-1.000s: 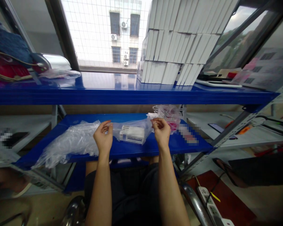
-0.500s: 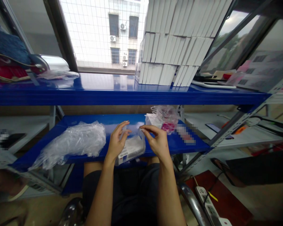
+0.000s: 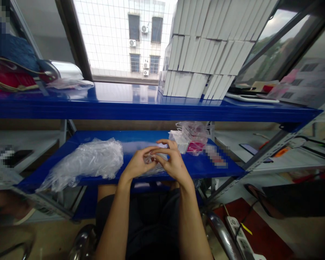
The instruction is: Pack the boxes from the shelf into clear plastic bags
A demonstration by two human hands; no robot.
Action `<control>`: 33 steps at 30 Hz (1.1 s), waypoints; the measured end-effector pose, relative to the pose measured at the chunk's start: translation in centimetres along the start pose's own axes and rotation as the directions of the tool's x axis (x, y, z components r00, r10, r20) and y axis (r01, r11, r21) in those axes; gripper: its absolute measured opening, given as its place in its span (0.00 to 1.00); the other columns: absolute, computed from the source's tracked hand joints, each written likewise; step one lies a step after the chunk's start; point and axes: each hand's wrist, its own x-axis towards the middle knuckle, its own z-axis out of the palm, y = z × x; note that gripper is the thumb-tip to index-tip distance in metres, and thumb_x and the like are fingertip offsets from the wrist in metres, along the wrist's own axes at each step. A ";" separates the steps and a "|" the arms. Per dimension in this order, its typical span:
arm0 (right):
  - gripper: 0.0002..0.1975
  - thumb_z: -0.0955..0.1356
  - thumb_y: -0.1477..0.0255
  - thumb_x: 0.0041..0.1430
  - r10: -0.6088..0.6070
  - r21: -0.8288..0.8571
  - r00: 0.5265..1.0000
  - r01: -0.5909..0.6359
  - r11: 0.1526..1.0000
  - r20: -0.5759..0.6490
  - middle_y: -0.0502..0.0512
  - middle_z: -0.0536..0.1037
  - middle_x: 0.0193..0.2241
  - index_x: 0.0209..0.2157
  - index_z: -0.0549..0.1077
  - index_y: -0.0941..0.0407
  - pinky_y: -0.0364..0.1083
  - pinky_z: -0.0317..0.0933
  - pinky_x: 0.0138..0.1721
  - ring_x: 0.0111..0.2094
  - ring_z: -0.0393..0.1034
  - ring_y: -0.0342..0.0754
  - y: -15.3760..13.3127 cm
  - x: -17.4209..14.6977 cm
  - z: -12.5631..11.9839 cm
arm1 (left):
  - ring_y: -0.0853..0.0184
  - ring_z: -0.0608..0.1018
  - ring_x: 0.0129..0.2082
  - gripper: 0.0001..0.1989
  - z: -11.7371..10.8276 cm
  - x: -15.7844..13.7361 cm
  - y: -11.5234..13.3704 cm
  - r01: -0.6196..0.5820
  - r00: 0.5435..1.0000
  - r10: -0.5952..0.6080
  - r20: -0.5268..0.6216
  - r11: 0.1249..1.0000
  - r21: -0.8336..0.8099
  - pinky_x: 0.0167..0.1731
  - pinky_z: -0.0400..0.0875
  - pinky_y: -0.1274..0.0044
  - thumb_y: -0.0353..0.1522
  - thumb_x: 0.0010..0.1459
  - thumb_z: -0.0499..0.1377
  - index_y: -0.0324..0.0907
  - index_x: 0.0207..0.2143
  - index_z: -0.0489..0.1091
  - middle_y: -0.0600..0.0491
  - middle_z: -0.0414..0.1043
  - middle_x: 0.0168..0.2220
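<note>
Clear plastic bag [image 3: 155,169] is sitting right under the left hand [image 3: 138,163] and right hand [image 3: 175,161] near the worktop's [image 3: 202,168] front edge, hands bunching together, neither looking nearer, grip and long axis honestly hidden.

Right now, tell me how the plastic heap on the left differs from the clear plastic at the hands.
The plastic heap lies untouched on the blue table; the clear plastic is at the left hand and right hand.
The plastic heap shows as a broad, pale mass; of the clear plastic, only a small part shows around the hands.
Both look like clear film.
</note>
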 end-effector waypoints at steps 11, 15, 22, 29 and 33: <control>0.16 0.69 0.67 0.65 0.316 0.403 0.949 -0.296 0.866 0.018 0.58 0.82 0.49 0.52 0.79 0.52 0.51 0.72 0.51 0.48 0.79 0.53 0.0 -4.6 2.6 | 0.63 0.80 0.42 0.13 2.4 -4.7 -1.2 0.106 0.972 -0.116 -0.204 0.993 -0.057 0.48 0.72 0.72 0.37 0.68 0.54 0.44 0.52 0.72 0.49 0.79 0.46; 0.09 0.72 0.68 0.61 0.360 0.358 0.932 -0.321 0.877 -0.048 0.57 0.85 0.41 0.42 0.83 0.54 0.49 0.74 0.45 0.40 0.80 0.53 0.7 -5.8 3.5 | 0.62 0.79 0.47 0.11 3.2 -5.4 -0.9 0.078 0.963 -0.055 -0.265 0.994 0.078 0.51 0.69 0.71 0.37 0.70 0.53 0.46 0.50 0.69 0.51 0.77 0.46; 0.11 0.72 0.69 0.60 0.267 0.243 0.960 -0.240 0.940 -0.084 0.56 0.82 0.36 0.44 0.82 0.54 0.45 0.71 0.35 0.33 0.76 0.48 0.4 -6.1 3.1 | 0.61 0.80 0.47 0.09 3.6 -5.5 -0.4 0.033 0.972 -0.002 -0.236 0.992 0.125 0.50 0.71 0.71 0.35 0.70 0.51 0.48 0.49 0.68 0.51 0.78 0.46; 0.08 0.70 0.67 0.63 0.315 0.287 0.933 -0.257 0.923 -0.177 0.54 0.81 0.31 0.32 0.80 0.54 0.45 0.69 0.36 0.33 0.76 0.49 -0.5 -6.0 3.9 | 0.64 0.80 0.40 0.10 4.6 -5.5 -0.3 0.047 0.933 0.018 -0.358 0.984 0.174 0.44 0.73 0.74 0.35 0.71 0.50 0.47 0.48 0.69 0.51 0.78 0.43; 0.11 0.69 0.63 0.64 0.393 0.301 0.897 -0.325 0.896 -0.200 0.51 0.78 0.26 0.31 0.75 0.55 0.43 0.66 0.32 0.27 0.72 0.46 -0.4 -6.0 4.5 | 0.69 0.79 0.28 0.10 5.0 -5.2 -0.8 0.103 0.879 -0.050 -0.475 0.991 0.088 0.35 0.74 0.77 0.38 0.71 0.51 0.46 0.48 0.69 0.52 0.77 0.39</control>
